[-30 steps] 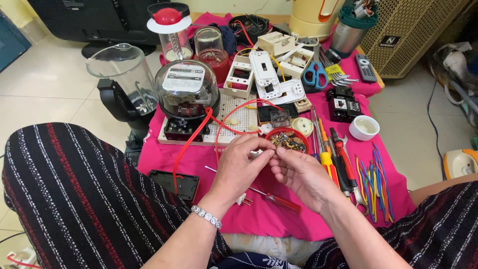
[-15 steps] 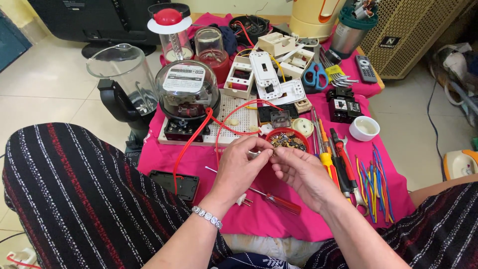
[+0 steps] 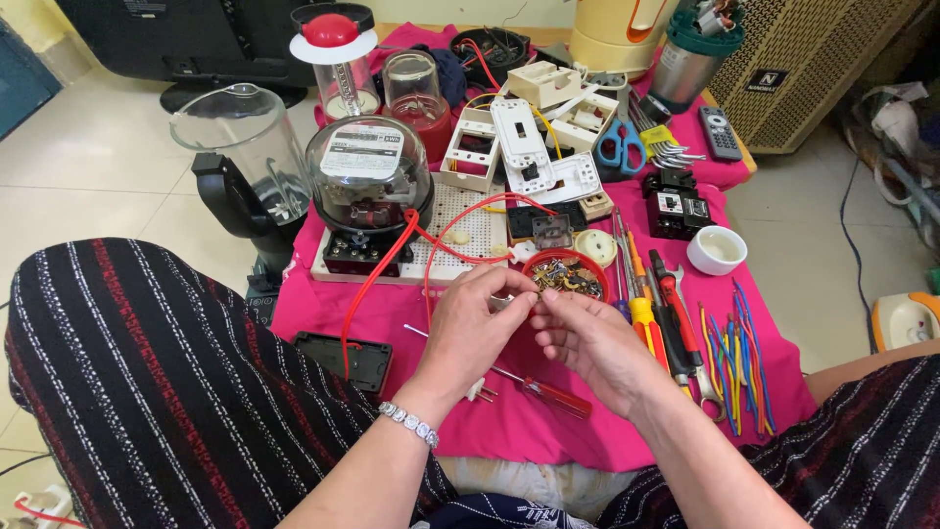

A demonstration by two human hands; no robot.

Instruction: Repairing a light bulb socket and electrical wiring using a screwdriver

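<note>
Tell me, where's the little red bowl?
In the head view, the red bowl sits on the pink cloth just beyond the fingertips of both hands, left of the screwdrivers and before the black switch.

Bright, even daylight, soft throughout. Shadows weak: a faint one under the left hand and right hand on the pink cloth. Glare spots on the glass dome beyond the left hand and on the clear jug far to its left. Focus sharp at centre; fingertips slightly soft. Wide-angle bending at the frame edges, floor tiles curving. Colours saturated, no noise visible.
</note>
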